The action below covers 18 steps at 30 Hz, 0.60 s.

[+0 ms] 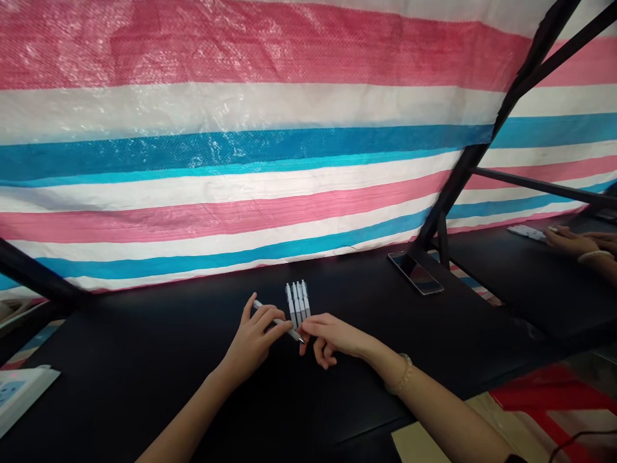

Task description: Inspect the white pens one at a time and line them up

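A slim white and grey pen (294,334) slants across between my two hands, its metal tip pointing down to the right. My left hand (254,335) is closed around its barrel, the thumb up near the rear end. At the tip end, the thumb and index finger of my right hand (332,334) pinch close around the pen's point, while its other fingers curl loosely below. Just behind my fingers, several similar white pens (297,301) lie side by side in a row on the black table (183,334). My right hand partly hides their near ends.
A smartphone (415,272) lies at the back right of the table. At the left edge sits a white device (26,392). Black frame bars (453,186) and a striped tarp (216,148) rise behind. Another person's hands (573,243) are at the far right near more pens (526,233).
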Available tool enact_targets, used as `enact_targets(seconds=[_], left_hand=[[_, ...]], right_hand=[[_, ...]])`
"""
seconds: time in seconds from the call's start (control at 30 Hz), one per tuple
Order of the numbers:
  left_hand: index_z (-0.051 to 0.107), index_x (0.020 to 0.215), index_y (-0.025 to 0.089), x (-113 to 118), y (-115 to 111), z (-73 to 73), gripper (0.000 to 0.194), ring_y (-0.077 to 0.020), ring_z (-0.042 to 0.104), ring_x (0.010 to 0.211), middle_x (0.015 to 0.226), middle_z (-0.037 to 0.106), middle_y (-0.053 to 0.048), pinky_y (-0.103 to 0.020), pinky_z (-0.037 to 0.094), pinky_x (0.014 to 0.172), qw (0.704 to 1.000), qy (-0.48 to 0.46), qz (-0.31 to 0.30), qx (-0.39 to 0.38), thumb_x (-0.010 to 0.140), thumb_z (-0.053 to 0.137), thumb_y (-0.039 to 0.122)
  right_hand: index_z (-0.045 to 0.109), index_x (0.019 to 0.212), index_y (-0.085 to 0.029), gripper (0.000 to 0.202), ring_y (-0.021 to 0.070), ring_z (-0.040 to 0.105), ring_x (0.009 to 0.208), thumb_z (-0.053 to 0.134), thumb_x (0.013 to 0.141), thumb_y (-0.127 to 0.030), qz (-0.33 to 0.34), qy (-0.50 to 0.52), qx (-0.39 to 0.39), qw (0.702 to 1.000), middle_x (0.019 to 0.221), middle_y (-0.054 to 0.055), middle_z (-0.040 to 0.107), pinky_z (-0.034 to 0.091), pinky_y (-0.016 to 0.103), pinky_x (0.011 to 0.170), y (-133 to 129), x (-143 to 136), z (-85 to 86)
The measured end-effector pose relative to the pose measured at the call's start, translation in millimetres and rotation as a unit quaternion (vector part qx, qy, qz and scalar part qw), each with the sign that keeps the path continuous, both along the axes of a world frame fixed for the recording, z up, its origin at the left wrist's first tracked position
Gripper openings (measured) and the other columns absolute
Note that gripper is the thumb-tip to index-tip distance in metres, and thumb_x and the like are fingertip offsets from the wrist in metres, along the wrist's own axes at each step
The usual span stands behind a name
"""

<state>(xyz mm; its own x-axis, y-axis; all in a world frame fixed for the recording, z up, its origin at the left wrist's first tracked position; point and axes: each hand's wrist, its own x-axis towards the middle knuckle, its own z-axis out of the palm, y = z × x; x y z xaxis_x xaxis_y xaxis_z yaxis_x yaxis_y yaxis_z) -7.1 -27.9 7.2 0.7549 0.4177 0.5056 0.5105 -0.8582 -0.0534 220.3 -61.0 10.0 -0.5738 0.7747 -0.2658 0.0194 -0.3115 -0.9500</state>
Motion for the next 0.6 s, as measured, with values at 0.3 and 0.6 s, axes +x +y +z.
enact_targets(seconds=[0.3, 0.6], left_hand=[[0.066, 0.106, 0.03, 2.1, -9.1, 1.2, 0.039, -0.0191, 0.056, 0.105, 0.098, 0.067, -0.001, -0.062, 0.008, 0.112, 0.999, -0.024, -0.033, -0.035, 0.09, 0.041, 0.006], [0.041, 0.136, 0.025, 12.1, -7.5, -9.5, 0.058, -0.0295, 0.053, 0.12, 0.14, 0.044, -0.015, -0.049, 0.048, 0.095, 0.753, -0.478, 0.09, -0.443, 0.083, 0.064, 0.034]], right_hand=[[0.057, 0.103, -0.012, 0.04, 0.006, 0.048, 0.038, 0.046, 0.093, -0.049, 0.095, 0.091, -0.15, 0.98, 0.063, 0.0, 0.059, 0.026, 0.016, 0.035, -12.7, -15.1, -10.9], [0.058, 0.087, -0.012, 0.026, 0.0044, 0.041, 0.037, 0.051, 0.091, -0.037, 0.028, 0.119, -0.173, 0.977, 0.057, -0.001, 0.056, 0.02, 0.018, 0.037, -15.1, -19.7, -8.8]])
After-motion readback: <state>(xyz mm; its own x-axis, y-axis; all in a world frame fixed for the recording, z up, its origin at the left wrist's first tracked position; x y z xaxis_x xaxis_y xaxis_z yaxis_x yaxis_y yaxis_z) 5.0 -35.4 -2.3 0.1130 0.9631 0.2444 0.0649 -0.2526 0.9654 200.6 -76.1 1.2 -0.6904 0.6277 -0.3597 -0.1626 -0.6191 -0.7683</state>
